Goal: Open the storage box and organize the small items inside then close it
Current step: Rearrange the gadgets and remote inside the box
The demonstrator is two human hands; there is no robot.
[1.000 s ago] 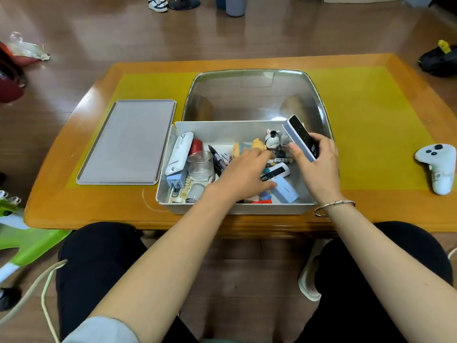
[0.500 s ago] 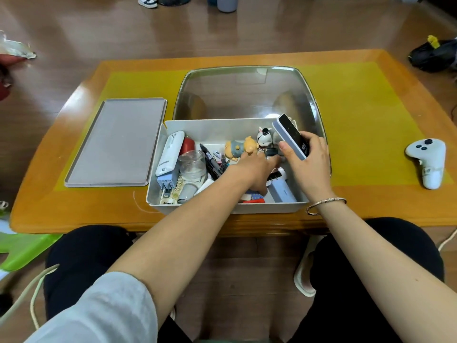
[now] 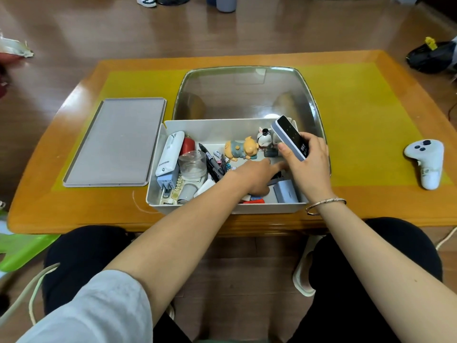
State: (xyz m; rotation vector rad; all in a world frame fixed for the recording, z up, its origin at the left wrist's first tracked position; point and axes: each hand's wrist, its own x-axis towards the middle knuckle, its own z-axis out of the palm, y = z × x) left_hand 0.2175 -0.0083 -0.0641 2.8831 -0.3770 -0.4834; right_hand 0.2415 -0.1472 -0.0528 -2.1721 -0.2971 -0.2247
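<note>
The right hand [image 3: 308, 164] is gripping a slim remote [image 3: 290, 137] with a dark face, holding it tilted up over the right end of the white storage box [image 3: 222, 206]. The left hand [image 3: 257, 175] is reaching down into the box just beside the right hand, with its fingers stretched out among the small things and holding nothing. Just past the left hand's fingertips a little bear toy [image 3: 241, 150] is lying on its side. Farther left of the hands a clear cup [image 3: 192, 165] and a white gadget [image 3: 170, 153] are sitting in the box. The grey lid [image 3: 116, 142] is lying flat on the worktop [image 3: 371, 120], well left of both hands. A white controller [image 3: 426, 162] is resting far right of the right hand.
</note>
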